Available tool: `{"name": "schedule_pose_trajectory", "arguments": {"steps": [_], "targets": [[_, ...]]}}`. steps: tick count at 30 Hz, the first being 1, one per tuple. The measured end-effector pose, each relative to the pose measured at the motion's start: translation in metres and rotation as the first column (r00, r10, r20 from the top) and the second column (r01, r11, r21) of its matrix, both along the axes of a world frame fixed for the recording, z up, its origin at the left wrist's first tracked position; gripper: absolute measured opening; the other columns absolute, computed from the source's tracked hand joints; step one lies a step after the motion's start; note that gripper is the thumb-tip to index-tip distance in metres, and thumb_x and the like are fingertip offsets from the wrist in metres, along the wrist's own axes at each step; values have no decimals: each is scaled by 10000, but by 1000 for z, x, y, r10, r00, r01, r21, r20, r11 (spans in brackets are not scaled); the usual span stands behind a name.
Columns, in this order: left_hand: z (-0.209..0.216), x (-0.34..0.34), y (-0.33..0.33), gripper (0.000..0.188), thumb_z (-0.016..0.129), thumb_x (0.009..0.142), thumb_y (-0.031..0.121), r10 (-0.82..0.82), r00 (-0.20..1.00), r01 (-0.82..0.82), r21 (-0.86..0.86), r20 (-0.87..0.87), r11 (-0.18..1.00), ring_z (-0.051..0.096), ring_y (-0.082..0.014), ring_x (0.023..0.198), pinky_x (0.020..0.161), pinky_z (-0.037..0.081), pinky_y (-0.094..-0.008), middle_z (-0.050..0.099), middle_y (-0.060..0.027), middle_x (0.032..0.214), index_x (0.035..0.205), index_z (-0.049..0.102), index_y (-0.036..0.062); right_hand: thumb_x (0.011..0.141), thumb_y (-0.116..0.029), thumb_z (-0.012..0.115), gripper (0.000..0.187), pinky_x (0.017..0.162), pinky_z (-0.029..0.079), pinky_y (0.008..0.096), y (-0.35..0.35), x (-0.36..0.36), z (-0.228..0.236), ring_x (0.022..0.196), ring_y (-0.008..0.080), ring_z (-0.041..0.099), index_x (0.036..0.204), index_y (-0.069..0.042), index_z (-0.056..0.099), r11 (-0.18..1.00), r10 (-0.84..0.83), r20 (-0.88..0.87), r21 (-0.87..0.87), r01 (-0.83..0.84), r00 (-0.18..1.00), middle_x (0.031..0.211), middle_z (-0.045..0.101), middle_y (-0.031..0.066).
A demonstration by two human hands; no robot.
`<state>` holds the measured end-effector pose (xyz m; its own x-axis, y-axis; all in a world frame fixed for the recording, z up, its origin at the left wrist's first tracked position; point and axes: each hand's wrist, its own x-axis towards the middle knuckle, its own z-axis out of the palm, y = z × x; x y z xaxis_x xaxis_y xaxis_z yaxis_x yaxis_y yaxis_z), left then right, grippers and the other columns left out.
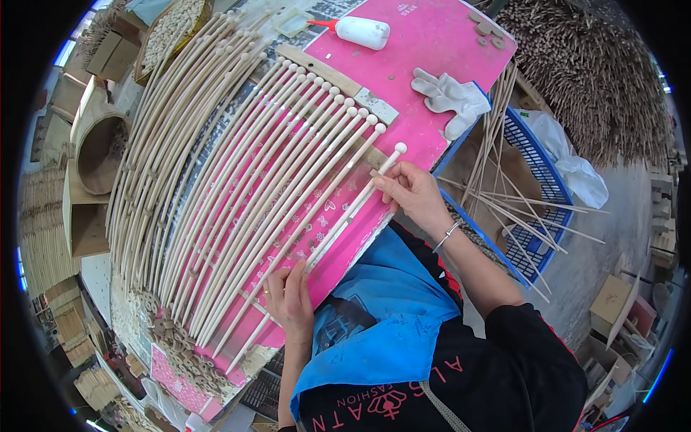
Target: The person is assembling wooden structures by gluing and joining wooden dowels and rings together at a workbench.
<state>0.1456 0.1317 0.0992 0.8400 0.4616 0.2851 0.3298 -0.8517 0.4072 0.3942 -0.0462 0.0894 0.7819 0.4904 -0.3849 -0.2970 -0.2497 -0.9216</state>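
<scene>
At centre, left hand (289,299) and right hand (414,193) grasp pale ball-tipped wooden rod (350,215); ten o'clock, similar rods (277,173) look done; three o'clock, loose tan wooden sticks (497,108) apparently left.

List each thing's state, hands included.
Left hand: curled at held rod
Right hand: pinching it near its ball
Rod row: ball-tipped, laid side by side
White bottle: on its side
White glove: unworn, lying flat
Blue basket: open-topped, sticks jutting out
</scene>
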Motion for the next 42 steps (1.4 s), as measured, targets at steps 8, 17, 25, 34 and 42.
{"name": "schedule_pose_trajectory", "arguments": {"steps": [8, 17, 25, 34, 42], "targets": [[-5, 14, 6, 284, 786, 874, 77, -7, 999, 8, 19, -43, 1000, 615, -272, 915, 797, 497, -399, 623, -85, 996, 1158, 774, 77, 1022, -203, 707, 195, 555, 468, 233, -8, 3, -2, 622, 59, 603, 1041, -12, 669, 1000, -8, 82, 13, 7, 997, 759, 669, 10], [6, 10, 38, 271, 738, 892, 62, 10, 988, 11, 133, -152, 991, 641, -284, 969, 853, 495, -426, 676, -80, 1054, 1161, 765, 85, 1029, -165, 688, 177, 546, 449, 240, -15, -9, -11, 622, 49, 572, 1039, 12, 682, 994, -45, 95, 107, 35, 994, 729, 647, 6], [41, -2, 35, 362, 665, 844, 72, -39, 999, 43, 130, -30, 991, 637, -251, 949, 804, 497, -410, 644, -60, 1026, 1196, 747, 92, 1048, -204, 650, 430, 543, 410, 189, 15, -43, 12, 643, 31, 551, 1439, -39, 584, 949, 273, -65, 182, -258, 960, 796, 650, -19], [41, -78, 13, 282, 679, 886, 104, 307, 926, -345, 158, 221, 925, 666, -230, 1034, 968, 497, -443, 701, -66, 1122, 1162, 731, 74, 1121, -374, 527, 340, 614, 473, 253, 47, -44, 4, 702, 113, 574, 1091, -51, 628, 904, 268, -134, 377, -201, 954, 815, 603, 26], [7, -302, 74, 327, 741, 915, 71, 955, 259, -959, -75, 144, 272, 638, -270, 952, 845, 516, -387, 658, -113, 1043, 1228, 676, 6, 1138, -363, 494, 324, 613, 440, 240, 51, -17, 1, 709, 101, 548, 1115, -64, 617, 890, 303, -169, 402, -216, 938, 803, 593, 10]]}}
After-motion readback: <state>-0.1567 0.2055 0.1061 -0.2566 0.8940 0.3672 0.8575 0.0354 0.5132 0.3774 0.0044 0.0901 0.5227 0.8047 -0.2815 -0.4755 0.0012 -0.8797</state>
